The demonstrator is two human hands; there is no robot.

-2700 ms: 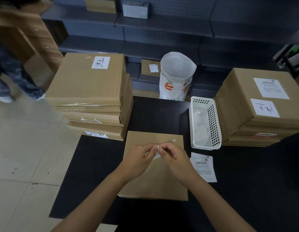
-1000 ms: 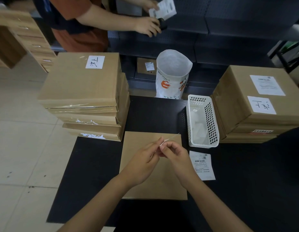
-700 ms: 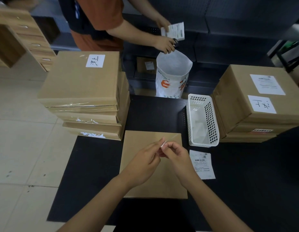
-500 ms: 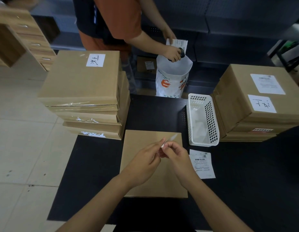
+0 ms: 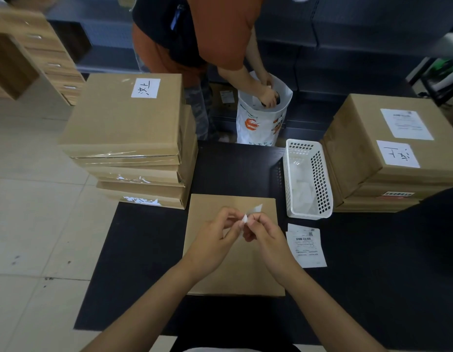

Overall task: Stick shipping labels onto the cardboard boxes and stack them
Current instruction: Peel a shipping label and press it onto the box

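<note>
Pale tiled floor, wooden drawers, dark metal shelving behind.

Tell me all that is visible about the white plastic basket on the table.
The white plastic basket is a narrow, rectangular tray with perforated walls of square holes. It stands upright on the black table, between the flat cardboard box and the right stack of boxes, close beside that stack. Crumpled white sheets lie inside. No hand touches it.

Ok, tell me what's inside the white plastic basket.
The white basket holds crumpled pale sheets, probably peeled label backings, piled along its floor. Its near wall hides the contents at that end, so the count is unclear. It stands between the flat box and the right stack.
</note>
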